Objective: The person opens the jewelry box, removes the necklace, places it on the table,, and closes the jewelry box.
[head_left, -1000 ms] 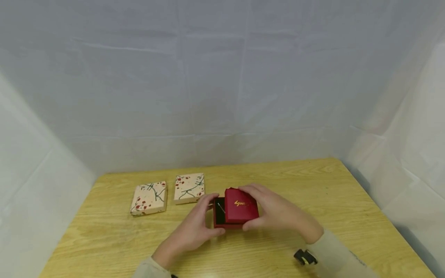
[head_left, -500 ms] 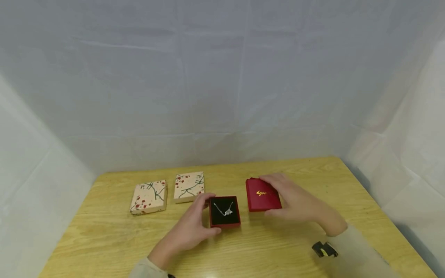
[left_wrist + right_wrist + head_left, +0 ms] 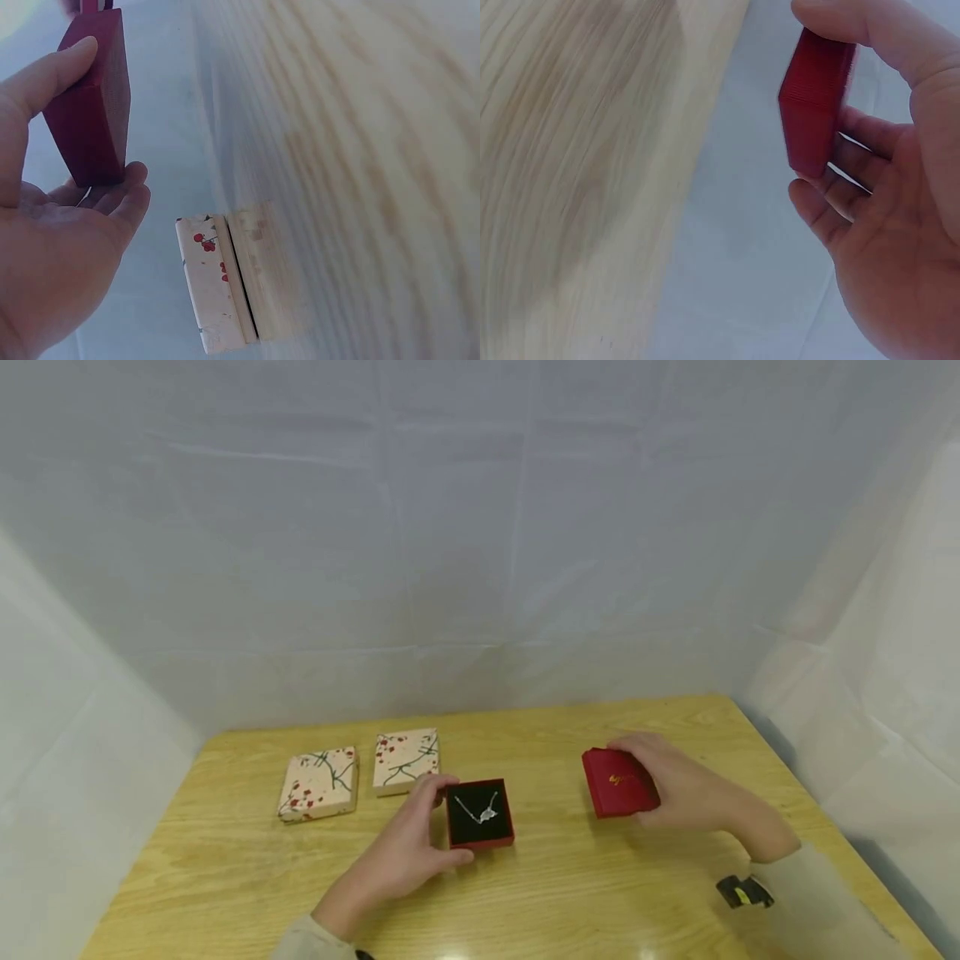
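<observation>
Closest to me are the pale sleeves (image 3: 311, 939), with a black strap (image 3: 744, 892) by the right one. Ahead of it the left hand (image 3: 401, 852) grips a red box (image 3: 482, 844) from its left side, thumb along the near wall, fingers on the far one, spread just as wide as the box. Held by the walls like that, its top is left uncovered, and the wrist view shows it lifted off the table (image 3: 555, 893).

Inside, a silver necklace (image 3: 487, 815) lies in a V on a black pad, the chain reaching toward the two far corners, probably tucked in there to keep it spread.

Well apart to the right, the right hand (image 3: 686, 789) pinches the red lid (image 3: 618, 782) across near and far edges, thumb nearer me, fingers beyond, also clear of the table. The lid looks a little tilted, gold lettering upward; being off the box, it leaves the necklace in plain sight.

Farther left, two flowered boxes (image 3: 319, 785) (image 3: 406, 762) sit flat on the table, seemingly set aside. Behind everything hangs a creased pale cloth (image 3: 465, 568).
</observation>
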The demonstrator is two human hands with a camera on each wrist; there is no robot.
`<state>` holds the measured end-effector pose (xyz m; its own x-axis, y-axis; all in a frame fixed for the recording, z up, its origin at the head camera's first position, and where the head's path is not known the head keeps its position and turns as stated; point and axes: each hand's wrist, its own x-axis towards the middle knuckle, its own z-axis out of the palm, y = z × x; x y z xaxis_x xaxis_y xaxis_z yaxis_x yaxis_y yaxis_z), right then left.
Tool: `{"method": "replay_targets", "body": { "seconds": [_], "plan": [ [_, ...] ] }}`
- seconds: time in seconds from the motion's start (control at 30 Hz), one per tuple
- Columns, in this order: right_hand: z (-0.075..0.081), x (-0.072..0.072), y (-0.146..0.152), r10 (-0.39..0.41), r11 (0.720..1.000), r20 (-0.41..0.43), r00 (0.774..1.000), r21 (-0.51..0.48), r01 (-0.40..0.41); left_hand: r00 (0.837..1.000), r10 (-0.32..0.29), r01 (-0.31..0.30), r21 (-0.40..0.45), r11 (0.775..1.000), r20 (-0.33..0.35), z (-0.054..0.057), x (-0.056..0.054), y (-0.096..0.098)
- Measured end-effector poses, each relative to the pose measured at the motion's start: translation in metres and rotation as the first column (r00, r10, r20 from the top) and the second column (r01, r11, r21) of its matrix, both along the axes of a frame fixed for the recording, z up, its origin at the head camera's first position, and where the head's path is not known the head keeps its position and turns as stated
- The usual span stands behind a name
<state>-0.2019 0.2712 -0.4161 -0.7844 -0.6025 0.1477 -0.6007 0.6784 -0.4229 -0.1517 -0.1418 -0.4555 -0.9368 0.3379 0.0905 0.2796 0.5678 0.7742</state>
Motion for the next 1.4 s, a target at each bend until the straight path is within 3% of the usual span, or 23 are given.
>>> {"method": "replay_targets", "body": {
  "seconds": [0.5,0.7,0.87,1.2,1.4],
  "plan": [
    [-0.014,0.005,0.060,0.017,0.999,-0.024,1.000,0.042,-0.016,1.000,-0.008,0.008,-0.006,1.000,0.009,0.001,0.002,-0.002],
    [-0.023,0.005,0.077,-0.025,0.997,0.020,0.999,0.070,0.023,1.000,0.000,0.001,-0.018,1.000,0.009,0.001,0.003,-0.002],
    [-0.029,0.004,0.088,-0.007,0.997,0.025,1.000,0.082,0.005,1.000,0.008,-0.008,-0.034,0.999,0.011,0.002,0.004,-0.002],
    [-0.031,0.006,0.096,-0.018,0.995,0.155,0.988,0.103,0.002,1.000,0.006,-0.007,-0.063,0.998,-0.011,0.003,0.007,0.000],
    [-0.033,0.006,0.099,-0.022,0.995,0.182,0.983,0.102,0.004,1.000,-0.002,0.001,-0.070,0.998,-0.014,0.003,0.007,0.000]
  ]
}}
